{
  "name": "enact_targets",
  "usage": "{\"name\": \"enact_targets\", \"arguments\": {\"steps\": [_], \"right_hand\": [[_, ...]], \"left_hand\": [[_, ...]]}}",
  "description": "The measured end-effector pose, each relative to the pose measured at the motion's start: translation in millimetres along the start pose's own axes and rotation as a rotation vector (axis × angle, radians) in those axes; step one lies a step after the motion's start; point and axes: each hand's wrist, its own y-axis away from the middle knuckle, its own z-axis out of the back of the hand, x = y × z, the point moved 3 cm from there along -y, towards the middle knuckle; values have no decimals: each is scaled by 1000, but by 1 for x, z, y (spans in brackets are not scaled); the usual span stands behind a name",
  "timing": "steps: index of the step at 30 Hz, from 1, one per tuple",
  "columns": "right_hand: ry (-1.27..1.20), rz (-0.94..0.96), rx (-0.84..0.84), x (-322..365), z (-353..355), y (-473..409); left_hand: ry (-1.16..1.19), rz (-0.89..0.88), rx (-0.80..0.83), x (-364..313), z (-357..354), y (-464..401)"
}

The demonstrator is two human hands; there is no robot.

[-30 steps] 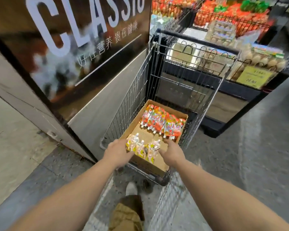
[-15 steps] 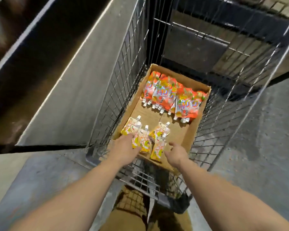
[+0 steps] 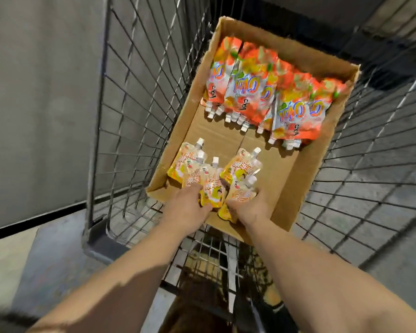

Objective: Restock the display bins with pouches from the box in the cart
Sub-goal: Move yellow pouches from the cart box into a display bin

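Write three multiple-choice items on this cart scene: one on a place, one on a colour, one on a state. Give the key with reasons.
1. Where do the orange pouches lie in the box?
A. far end
B. near end
C. outside it

2. What colour are the pouches by the hands?
A. blue
B. yellow
C. black

3. What is the right hand doing?
A. hanging idle
B. gripping the cart
C. holding a yellow pouch

Key: 1 A, they line the far wall. 2 B, the near pouches are yellow. 3 C, its fingers curl round one; the left hand touches another.
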Motion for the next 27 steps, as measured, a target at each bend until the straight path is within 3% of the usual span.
{"name": "enact_targets", "arguments": {"steps": [3, 7, 12, 14, 19, 27], "right_hand": [[-112, -78, 35, -8, -6, -6], [-141, -36, 57, -13, 4, -4], [-247, 31, 431, 0, 13, 20], [-282, 10, 471, 7, 16, 21], [-297, -47, 75, 21, 23, -12], [-288, -50, -69, 36, -13, -47]], "left_hand": [[24, 11, 47, -4, -3, -7], [103, 8, 109, -15, -9, -9], [284, 14, 154, -31, -16, -4], [308, 44, 144, -28, -16, -5], [363, 132, 50, -9, -2, -16], [308, 155, 66, -1, 1, -28]]}}
